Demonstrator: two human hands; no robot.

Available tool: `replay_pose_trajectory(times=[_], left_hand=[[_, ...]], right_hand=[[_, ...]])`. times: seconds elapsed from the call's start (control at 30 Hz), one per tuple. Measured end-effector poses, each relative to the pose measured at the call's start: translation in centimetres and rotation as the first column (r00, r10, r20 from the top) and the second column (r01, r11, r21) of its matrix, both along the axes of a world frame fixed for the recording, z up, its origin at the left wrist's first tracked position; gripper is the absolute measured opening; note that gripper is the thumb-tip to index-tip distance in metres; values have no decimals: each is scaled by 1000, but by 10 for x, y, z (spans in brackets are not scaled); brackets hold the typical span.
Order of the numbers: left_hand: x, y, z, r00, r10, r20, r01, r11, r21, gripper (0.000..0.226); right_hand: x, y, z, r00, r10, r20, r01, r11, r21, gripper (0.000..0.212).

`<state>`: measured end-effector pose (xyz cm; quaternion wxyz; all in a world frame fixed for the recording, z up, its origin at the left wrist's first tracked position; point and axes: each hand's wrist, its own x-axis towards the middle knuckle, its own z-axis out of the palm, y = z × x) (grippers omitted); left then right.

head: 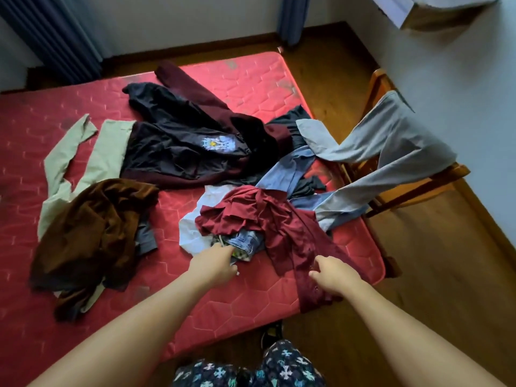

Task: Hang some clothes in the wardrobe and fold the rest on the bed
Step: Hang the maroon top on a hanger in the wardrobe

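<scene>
Right grip (pixel 331 277) is clenched on the dark red shirt (pixel 265 219), thumb and curled fingers pinching its buttoned front strip where it trails off the near edge of the bed (pixel 195 297). Left grip (pixel 215 263) is pushed into the heap at the shirt's left hem, against a scrap of denim (pixel 245 243) and a green-patterned cloth (pixel 240 255). Its fingers are hidden behind the knuckles, so I cannot tell whether they are closed on anything.

What matters for the lift, as I judge it: the shirt's long axis runs from its bunched body, away from me, down to that strip under my right grip. The right hand already has it and the left is just beside it, so the pull should go toward me and up.

The shirt is thin, soft weave, rumpled in pleats, and it lies over the denim and a smooth white garment (pixel 192 227). Beyond the shirt lies a slick black jacket (pixel 173 152) with a pale print. Far left of the shirt slumps a brown velvety piece (pixel 92 227) over a pale green garment (pixel 97 160). Right of the shirt, grey trousers (pixel 391 152) drape across a wooden chair (pixel 435 180). The mattress is quilted red.
</scene>
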<state>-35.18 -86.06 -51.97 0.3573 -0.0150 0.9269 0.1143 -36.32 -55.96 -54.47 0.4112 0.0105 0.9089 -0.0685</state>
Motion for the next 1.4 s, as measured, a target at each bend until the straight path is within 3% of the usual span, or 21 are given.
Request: replay_pose_trajectory(times=[0.4,0.53,0.7,0.77,0.83,0.9,0.93,1.0,1.1,1.17,1.23,1.3,1.4], left_hand=[[-115,52,-173,995,-99,5,99,993,-65,29],[-155,62,-232,986,-125,-112,118,990,-73,48],[-209,51,-282,989,28,-147,-32,999,-27,91],[-227,44,-294,991,119,-59,-117,993,32,100],[-237,37,-303,983,184,23,-186,980,74,104],[-235,32,-309,983,173,59,-176,984,42,100],[-232,30,-311,988,138,69,-140,990,18,91],[-223,28,-307,996,51,72,-51,999,4,66],[-208,31,-286,993,-107,52,107,994,13,45],[-195,33,-265,981,-187,46,184,981,62,41],[-182,35,-243,975,-221,11,214,957,197,25],[-169,33,-216,973,-230,-8,222,929,295,13],[-154,29,-174,982,-183,-43,184,891,414,21]], right_hand=[[-95,9,-183,987,-38,154,32,999,44,44],[-123,0,-244,990,-121,76,120,993,6,65],[-149,-6,-304,894,-443,64,448,886,-123,99],[-149,-8,-323,822,-557,121,570,806,-160,94],[-146,-10,-333,793,-599,110,609,773,-177,64],[-146,-13,-333,815,-579,29,573,797,-192,22],[-147,-14,-331,827,-563,0,552,810,-196,18],[-152,-17,-321,799,-601,-17,583,780,-227,21],[-158,-26,-297,690,-723,10,677,642,-360,18],[-162,-37,-278,673,-726,138,707,578,-407,20],[-166,-49,-258,625,-699,347,771,484,-413,43],[-170,-58,-237,712,-578,399,702,567,-431,60],[-168,-75,-210,958,-215,188,278,853,-441,62]])
